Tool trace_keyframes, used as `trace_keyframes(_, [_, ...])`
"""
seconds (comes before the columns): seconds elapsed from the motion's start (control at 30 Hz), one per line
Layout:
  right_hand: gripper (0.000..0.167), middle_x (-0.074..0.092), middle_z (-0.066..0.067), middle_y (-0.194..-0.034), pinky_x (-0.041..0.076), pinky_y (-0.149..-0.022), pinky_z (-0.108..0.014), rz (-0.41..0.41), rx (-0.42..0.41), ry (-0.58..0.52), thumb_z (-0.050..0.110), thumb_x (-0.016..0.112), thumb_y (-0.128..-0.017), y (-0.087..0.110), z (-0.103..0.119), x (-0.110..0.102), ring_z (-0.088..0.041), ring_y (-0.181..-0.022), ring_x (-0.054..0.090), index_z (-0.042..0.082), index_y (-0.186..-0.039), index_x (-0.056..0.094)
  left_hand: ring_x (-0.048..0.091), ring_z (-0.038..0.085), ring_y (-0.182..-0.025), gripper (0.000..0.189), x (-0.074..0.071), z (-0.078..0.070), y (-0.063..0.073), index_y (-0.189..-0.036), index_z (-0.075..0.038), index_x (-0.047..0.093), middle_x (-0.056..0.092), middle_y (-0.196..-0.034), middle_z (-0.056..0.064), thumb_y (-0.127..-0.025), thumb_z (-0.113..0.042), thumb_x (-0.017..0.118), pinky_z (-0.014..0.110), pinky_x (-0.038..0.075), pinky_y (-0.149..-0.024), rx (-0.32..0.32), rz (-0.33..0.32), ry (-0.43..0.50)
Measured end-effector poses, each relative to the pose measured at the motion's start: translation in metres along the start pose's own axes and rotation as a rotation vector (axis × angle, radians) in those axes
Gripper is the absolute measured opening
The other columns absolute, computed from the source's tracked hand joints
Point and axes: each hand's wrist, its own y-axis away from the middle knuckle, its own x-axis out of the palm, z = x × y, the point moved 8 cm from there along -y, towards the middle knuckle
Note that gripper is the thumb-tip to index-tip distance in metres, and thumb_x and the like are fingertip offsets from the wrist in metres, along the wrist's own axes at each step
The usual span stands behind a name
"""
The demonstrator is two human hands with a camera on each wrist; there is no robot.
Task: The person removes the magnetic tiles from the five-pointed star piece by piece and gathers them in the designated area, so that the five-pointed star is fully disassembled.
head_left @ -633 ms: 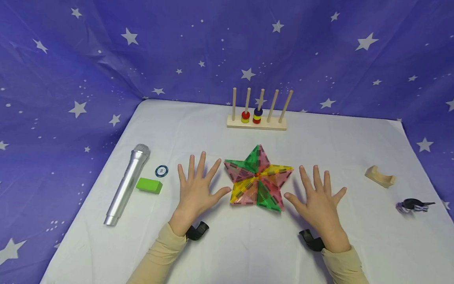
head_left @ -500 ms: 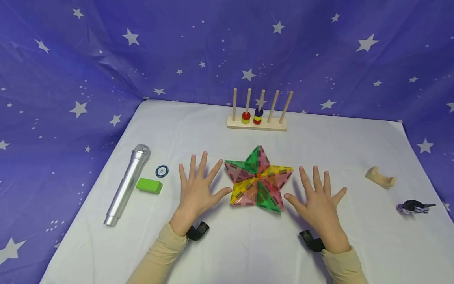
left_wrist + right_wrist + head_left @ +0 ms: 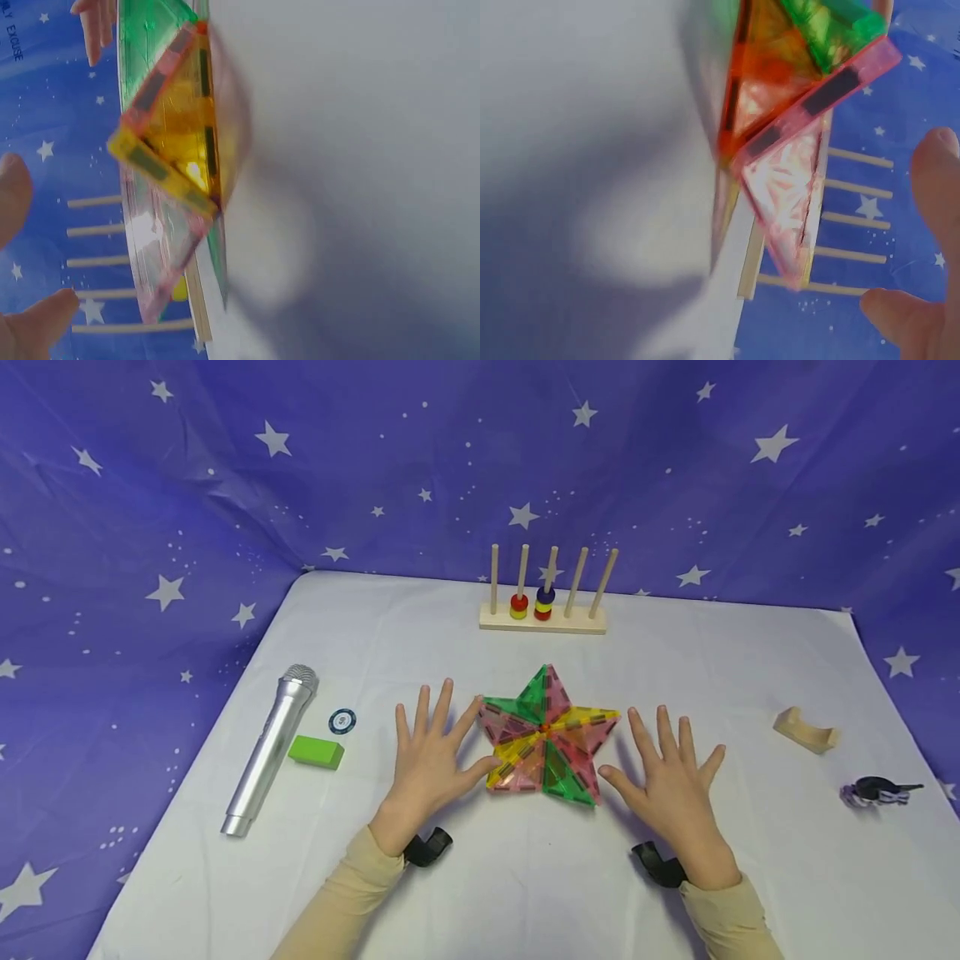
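Observation:
A star built of translucent magnetic tiles [image 3: 558, 760] in green, pink, yellow and orange stands at the middle of the white table. My left hand [image 3: 429, 772] is spread at its left side, with the thumb and index fingertips overlapping its points in the head view. On the other side, my right hand [image 3: 675, 789] has its fingers spread wide, its thumb close beside the lower right point. Both wrist views show the raised tile star [image 3: 180, 142] from the side, its triangular faces leaning together. Neither hand holds anything.
A wooden peg stand [image 3: 577, 623] with a few colored rings is at the back. To the left lie a silver microphone [image 3: 270, 747], a green block [image 3: 316, 752] and a round chip [image 3: 342, 721]. A curved wooden block [image 3: 806, 732] and a small dark figure [image 3: 876, 791] are at right.
My left hand has shifted right toward the star, its thumb now overlapping the star's edge. My right hand has moved slightly left and up. The star stays put.

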Motion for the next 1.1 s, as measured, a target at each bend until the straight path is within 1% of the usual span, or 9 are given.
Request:
trace_keyframes(0.1, [0.075,0.019,-0.026,-0.143,-0.001,-0.096,-0.066,0.07,-0.034,-0.212,0.044,0.059,-0.085,-0.001,0.01,0.008,-0.048,-0.128,0.014,0.014,-0.144,0.024,-0.009,0.033,-0.134,0.076,0.002,-0.016,-0.005,-0.143,-0.03,0.027,0.004,-0.15,0.012,-0.079,-0.067,0.046,0.058,-0.002,-0.101,0.053,0.03,0.07])
trace_keyframes(0.2, [0.069,0.024,-0.025,-0.142,0.022,-0.097,-0.059,0.12,-0.043,-0.427,0.03,0.062,-0.086,0.001,0.02,0.016,-0.045,-0.124,0.028,0.008,-0.142,0.029,-0.006,0.034,-0.134,0.071,0.007,-0.039,-0.013,-0.142,-0.029,0.031,0.006,-0.15,0.014,-0.081,-0.061,0.05,0.057,0.001,-0.103,0.148,0.052,0.137])
trace_keyframes(0.27, [0.066,0.027,-0.026,-0.139,0.04,-0.088,-0.05,0.119,-0.012,-0.514,0.024,0.062,-0.087,0.002,0.022,0.021,-0.038,-0.113,0.044,0.004,-0.141,0.029,-0.003,0.035,-0.134,0.068,0.011,-0.052,-0.019,-0.141,-0.029,0.033,0.009,-0.149,0.015,-0.083,-0.058,0.051,0.056,0.002,-0.103,0.204,0.056,0.152])
trace_keyframes(0.33, [0.063,0.031,-0.027,-0.131,0.05,-0.07,-0.038,0.118,0.045,-0.608,0.019,0.061,-0.087,0.003,0.022,0.026,-0.031,-0.093,0.056,0.0,-0.138,0.03,0.001,0.037,-0.134,0.066,0.018,-0.061,-0.025,-0.141,-0.03,0.033,0.012,-0.148,0.016,-0.084,-0.057,0.051,0.057,0.001,-0.102,0.241,0.058,0.124])
trace_keyframes(0.47, [0.053,0.045,-0.024,-0.11,0.045,-0.049,-0.026,0.21,0.194,-0.79,0.019,0.057,-0.09,0.007,0.017,0.042,-0.02,-0.061,0.056,0.0,-0.133,0.033,0.007,0.038,-0.134,0.064,0.035,-0.064,-0.036,-0.139,-0.035,0.034,0.016,-0.148,0.014,-0.083,-0.061,0.048,0.061,-0.004,-0.099,0.234,0.109,0.055])
trace_keyframes(0.57, [0.047,0.052,-0.015,-0.091,0.039,-0.043,-0.023,0.319,0.273,-0.917,0.025,0.053,-0.092,0.011,0.016,0.053,-0.016,-0.053,0.051,0.005,-0.131,0.037,0.01,0.037,-0.134,0.062,0.044,-0.063,-0.04,-0.137,-0.037,0.037,0.019,-0.147,0.011,-0.082,-0.063,0.047,0.063,-0.006,-0.098,0.222,0.146,0.046])
trace_keyframes(0.7, [0.045,0.046,-0.003,-0.074,0.029,-0.038,-0.018,0.395,0.333,-1.128,0.024,0.049,-0.094,0.015,0.016,0.06,-0.008,-0.046,0.039,0.003,-0.131,0.035,0.014,0.035,-0.133,0.062,0.046,-0.063,-0.042,-0.136,-0.037,0.039,0.026,-0.145,0.009,-0.081,-0.063,0.048,0.062,-0.007,-0.098,0.227,0.15,0.075])
trace_keyframes(0.9, [0.052,0.041,0.005,-0.071,0.02,-0.039,-0.019,0.427,0.399,-1.422,0.016,0.05,-0.094,0.019,0.019,0.066,-0.003,-0.044,0.027,-0.005,-0.134,0.025,0.014,0.032,-0.133,0.063,0.048,-0.059,-0.043,-0.136,-0.04,0.039,0.03,-0.143,0.004,-0.079,-0.066,0.048,0.068,-0.006,-0.093,0.179,0.174,0.073])
trace_keyframes(1.1, [0.052,0.045,0.005,-0.076,0.018,-0.041,-0.019,0.41,0.382,-1.51,0.01,0.05,-0.093,0.019,0.021,0.067,-0.003,-0.046,0.028,-0.006,-0.135,0.023,0.013,0.031,-0.133,0.062,0.051,-0.055,-0.044,-0.135,-0.039,0.04,0.029,-0.144,0.004,-0.079,-0.062,0.053,0.066,0.012,-0.095,0.152,0.208,0.159])
